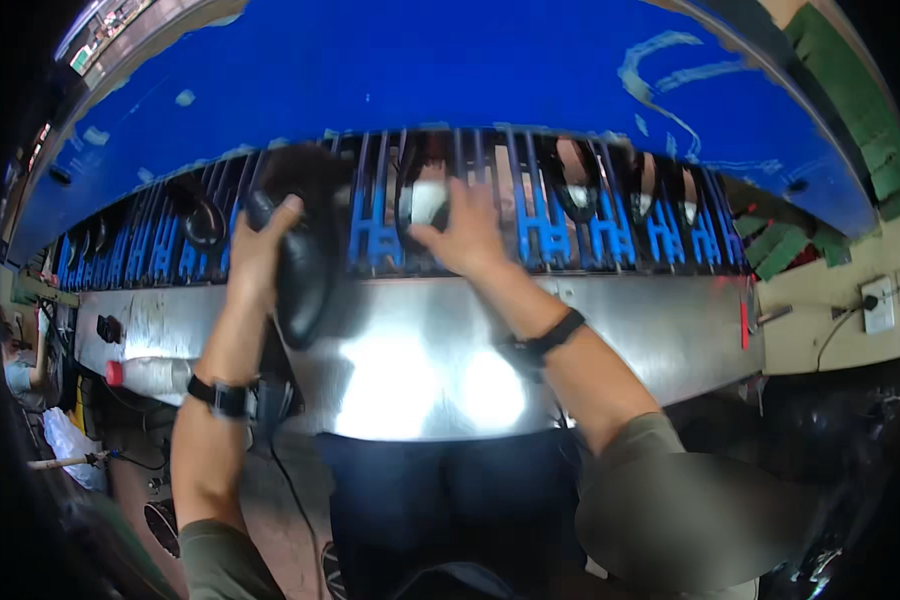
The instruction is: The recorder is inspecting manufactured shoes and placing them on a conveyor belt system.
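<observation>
While your left hand closes its grip around a black tool, whose long axis stands nearly upright before the blue rack, your right hand presses open fingers on the slots.

The left hand was motion-blurred, and the dark rounded object it gripped could not be identified. The right hand hid part of the blue rack.
</observation>
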Motion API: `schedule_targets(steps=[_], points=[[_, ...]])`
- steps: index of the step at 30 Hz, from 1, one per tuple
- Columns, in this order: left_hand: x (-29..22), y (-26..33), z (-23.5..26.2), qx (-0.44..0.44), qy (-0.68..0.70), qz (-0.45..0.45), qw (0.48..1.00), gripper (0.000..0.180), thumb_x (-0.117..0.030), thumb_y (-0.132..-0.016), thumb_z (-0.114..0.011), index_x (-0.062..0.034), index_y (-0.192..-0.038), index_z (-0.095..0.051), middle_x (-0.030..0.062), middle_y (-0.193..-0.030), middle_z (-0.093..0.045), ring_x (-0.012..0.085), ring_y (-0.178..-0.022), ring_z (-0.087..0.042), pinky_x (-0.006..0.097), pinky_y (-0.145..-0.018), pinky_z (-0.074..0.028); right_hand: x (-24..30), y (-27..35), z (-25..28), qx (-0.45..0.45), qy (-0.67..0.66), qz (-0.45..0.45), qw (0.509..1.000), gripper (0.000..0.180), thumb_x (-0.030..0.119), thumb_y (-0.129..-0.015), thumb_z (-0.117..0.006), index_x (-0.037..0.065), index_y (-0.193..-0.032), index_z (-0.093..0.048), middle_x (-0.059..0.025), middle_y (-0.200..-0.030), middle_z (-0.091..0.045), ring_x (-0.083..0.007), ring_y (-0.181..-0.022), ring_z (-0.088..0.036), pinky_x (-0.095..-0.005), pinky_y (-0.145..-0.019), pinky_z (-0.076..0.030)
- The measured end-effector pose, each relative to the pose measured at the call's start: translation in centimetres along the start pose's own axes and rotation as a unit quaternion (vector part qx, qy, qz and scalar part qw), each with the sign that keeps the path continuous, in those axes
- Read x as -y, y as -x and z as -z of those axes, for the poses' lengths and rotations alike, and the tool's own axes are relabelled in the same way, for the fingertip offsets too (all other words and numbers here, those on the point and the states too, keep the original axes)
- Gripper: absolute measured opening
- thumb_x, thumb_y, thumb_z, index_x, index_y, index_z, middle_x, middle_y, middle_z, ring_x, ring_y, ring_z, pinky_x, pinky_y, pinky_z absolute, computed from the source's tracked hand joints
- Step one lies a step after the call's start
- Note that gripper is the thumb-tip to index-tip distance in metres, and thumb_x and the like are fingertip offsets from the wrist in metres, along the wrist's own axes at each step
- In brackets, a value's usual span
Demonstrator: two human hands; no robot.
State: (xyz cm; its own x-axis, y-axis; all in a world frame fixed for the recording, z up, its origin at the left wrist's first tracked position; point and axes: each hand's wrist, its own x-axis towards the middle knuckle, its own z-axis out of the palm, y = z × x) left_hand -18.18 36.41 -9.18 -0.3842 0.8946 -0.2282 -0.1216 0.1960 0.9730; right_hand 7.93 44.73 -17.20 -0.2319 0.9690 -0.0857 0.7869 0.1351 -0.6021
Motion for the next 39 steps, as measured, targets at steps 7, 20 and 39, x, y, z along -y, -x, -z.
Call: schedule_targets(steps=[7, 20, 39], points=[[7.4, -10.3, 7.5, -0.039, -0.505, -0.135, 0.852, 0.083, -0.027, -0.078, -0.084, 0.0043, -0.139, -0.039, 0.0273, -0.127, -0.061, 0.0458, -0.115, -0.061, 0.046, -0.098, -0.051, 3.1, -6.2, -3.8, 0.028, 0.143, 0.008, 0.989, 0.109, 0.046, -0.072, -0.083, 0.011, -0.157, -0.025, -0.0258, -0.159, -0.023, -0.0531, -0.144, -0.022, -0.0601, -0.105, -0.043], [-14.3, 20.2, -17.8, 0.329, -0.346, -0.612, 0.631, 0.05, -0.02, -0.084, -0.077, -0.0038, -0.128, -0.06, 0.0231, -0.141, -0.049, 0.042, -0.123, -0.056, 0.048, -0.1, -0.051, -13.1, 32.2, 10.6, -0.137, -0.145, 0.063, 0.978, 0.076, 0.005, -0.077, -0.076, -0.001, -0.146, -0.045, -0.0223, -0.138, -0.057, -0.0343, -0.13, -0.056, -0.0392, -0.108, -0.045], [-26.7, 6.2, -40.8, 0.242, -0.46, -0.659, 0.543, 0.059, -0.033, -0.089, -0.064, -0.0049, -0.14, -0.054, 0.0227, -0.139, -0.056, 0.0393, -0.131, -0.051, 0.045, -0.113, -0.04, -14.6, 34.7, 6.9, -0.32, -0.075, 0.08, 0.941, 0.061, 0.011, -0.075, -0.082, -0.003, -0.129, -0.056, -0.0258, -0.129, -0.059, -0.0421, -0.118, -0.059, -0.0455, -0.099, -0.051]])
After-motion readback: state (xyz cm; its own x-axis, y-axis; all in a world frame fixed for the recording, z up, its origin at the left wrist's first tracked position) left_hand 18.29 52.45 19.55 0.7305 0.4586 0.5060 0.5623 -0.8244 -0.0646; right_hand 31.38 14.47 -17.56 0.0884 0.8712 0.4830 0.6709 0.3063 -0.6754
